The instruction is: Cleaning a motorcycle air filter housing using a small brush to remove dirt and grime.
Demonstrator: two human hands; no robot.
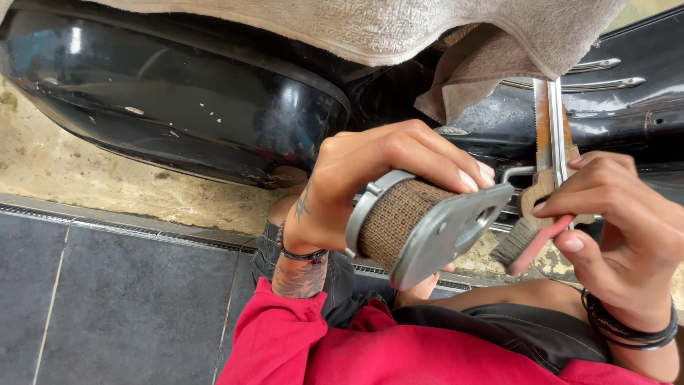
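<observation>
Red cloth (313,349) covers the person's lap at the bottom edge of the view, with dark shorts (527,331) beside it. Just above, the left hand (356,192) is clamped around a cylindrical air filter (420,224), fingers curled over the top and thumb underneath; the filter has brown mesh sides and grey metal end plates, and is held in the air, tilted with one plate toward the right hand. The right hand (627,228) grips a small brush (531,246) with a pink handle, its dark bristles pointing at the filter's near end plate but, as far as I can tell, not touching it. The two hands are close yet apart.

Judging by this, the brushing is under way: the mesh looks dusty-brown, and how much has been cleaned cannot be told. Both wrists are bent inward, the left forearm rising from the lap. Behind them stands a black motorcycle body (185,107) draped with a beige towel (370,28), over a grey tiled floor (121,299).
</observation>
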